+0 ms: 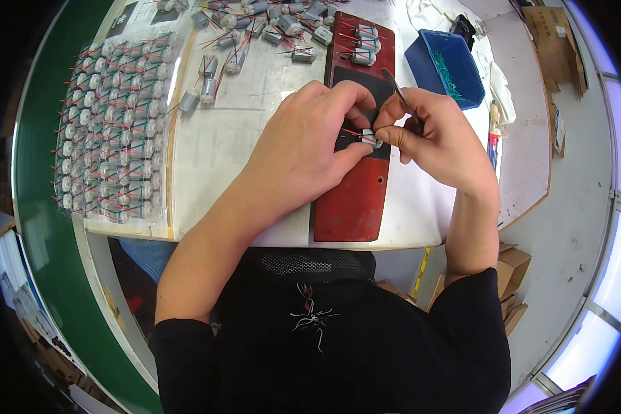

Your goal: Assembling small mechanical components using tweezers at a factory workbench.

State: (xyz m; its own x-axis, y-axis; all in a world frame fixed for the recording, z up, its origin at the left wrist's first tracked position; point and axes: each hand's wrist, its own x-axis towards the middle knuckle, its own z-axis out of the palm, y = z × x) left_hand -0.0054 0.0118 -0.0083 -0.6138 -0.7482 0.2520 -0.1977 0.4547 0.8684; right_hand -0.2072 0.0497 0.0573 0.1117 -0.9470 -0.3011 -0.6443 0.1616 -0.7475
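Note:
A small grey-and-white electric motor (370, 138) with red wire leads lies on the black pad (345, 74) of a long red board (350, 207). My left hand (303, 141) is closed around it, thumb at its near side and fingers at its far side. From the right, my right hand (443, 138) pinches at the motor's right end with thumb and forefinger. A curved dark metal tool (401, 94) is tucked in that same hand, its lower part hidden by the fingers. Several more motors (366, 45) stand in a row at the board's far end.
Rows of wired motors (110, 131) fill a plastic tray at left. Loose motors (283, 27) lie scattered at the back. A blue bin (448, 69) with green wire pieces stands at right, near a red-and-blue handled tool (493, 134) and a white cloth (498, 86).

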